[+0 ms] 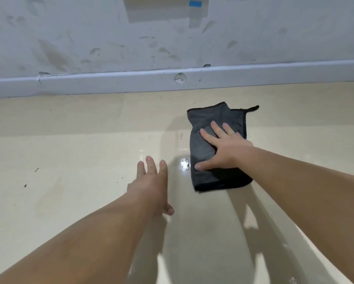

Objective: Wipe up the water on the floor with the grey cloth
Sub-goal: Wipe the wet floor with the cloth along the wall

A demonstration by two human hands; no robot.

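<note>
Two hands over glossy cream floor (73, 160). Right hand (223, 150), fingers spread, flat on folded grey cloth (204, 148) near scuffed white baseboard (110, 80). Water (184, 163) glints at cloth's left edge. Left hand (151, 185) fingers apart, empty.

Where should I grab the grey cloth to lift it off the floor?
Probably the small loop tab at the far right corner of the grey cloth. It juts clear of the folded layers, so fingers can pinch it from the right. The right hand lies flat on the cloth.
</note>
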